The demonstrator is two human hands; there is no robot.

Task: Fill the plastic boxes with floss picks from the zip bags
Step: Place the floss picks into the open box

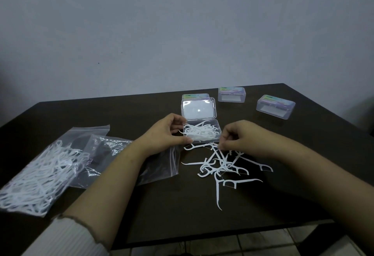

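Beside open box (202, 132) on dark table (141, 205), I watched both hands. Left hand (169, 132) gripped box's left side. Right hand (238, 136) pinched floss pick from loose picks (220, 164) just in front of box. Box held picks. Full zip bag (38, 176) lay far left of box.

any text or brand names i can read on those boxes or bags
Nothing can be read.
Closed clear plastic box, back middle: colourful label, print too blurred.
Closed clear plastic box, back right: the same.
Box behind the open clear box: label blurred.
Clear zip bags: no print visible.
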